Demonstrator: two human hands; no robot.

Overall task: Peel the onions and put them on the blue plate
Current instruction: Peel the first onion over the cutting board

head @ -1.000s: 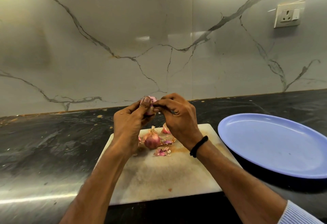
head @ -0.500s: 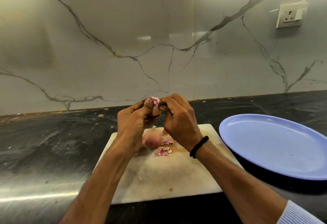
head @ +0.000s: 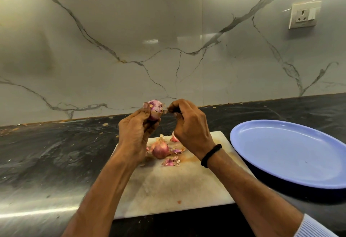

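My left hand [head: 137,131] grips a small pink onion [head: 155,110] held up above the white cutting board [head: 168,186]. My right hand [head: 189,126] pinches a strip of dry skin [head: 164,110] at the onion's right side. A second onion [head: 160,149], skin on, lies on the board below my hands. A third onion piece [head: 174,138] shows partly behind my right hand. The blue plate [head: 292,154] sits to the right of the board with nothing on it.
Loose onion skins [head: 171,161] lie on the board near the second onion. The board rests on a dark stone counter [head: 56,152] against a marble wall. A wall socket [head: 304,14] is at the upper right.
My hands have drawn a little apart. The onion is turned and more of it shows above my left thumb, with a strip of skin pulled off toward the right.
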